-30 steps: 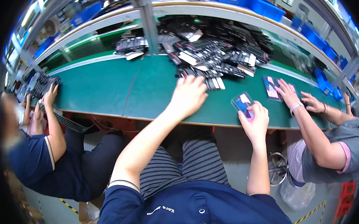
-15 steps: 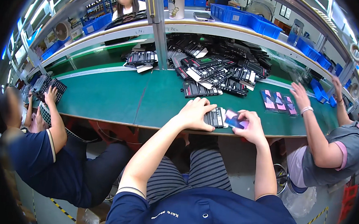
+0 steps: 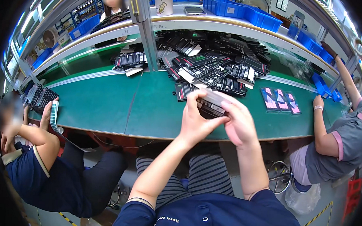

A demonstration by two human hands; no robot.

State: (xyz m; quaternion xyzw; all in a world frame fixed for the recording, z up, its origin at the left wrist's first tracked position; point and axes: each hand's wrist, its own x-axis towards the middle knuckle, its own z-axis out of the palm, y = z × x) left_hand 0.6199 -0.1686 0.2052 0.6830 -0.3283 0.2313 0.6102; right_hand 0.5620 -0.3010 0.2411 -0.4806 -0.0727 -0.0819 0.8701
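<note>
Raised above the near edge of the table, a flat black carton (image 3: 210, 109) is held between both of my hands. My left hand (image 3: 195, 120) wraps its left end, thumb below and fingers on top. My right hand (image 3: 242, 122) closes on the right end. The carton's upper side looks pale and smeared by motion. Just beyond my hands lies a heap of similar black cartons (image 3: 208, 67), some with white flaps sticking out. To the right of them, flat pink and blue packs (image 3: 280, 100) rest in a row on the green table (image 3: 156, 107).
A metal post (image 3: 146, 41) and a shelf with blue bins (image 3: 223, 8), a phone and a cup stand behind the heap. A smaller carton pile (image 3: 129, 61) is left of the post. Co-workers sit on both sides; the left one handles a label sheet (image 3: 54, 114).
My hands have lifted the carton off the table and come together around it. The pink and blue pack from my right hand is out of sight. The right co-worker's hand moved away from the packs.
</note>
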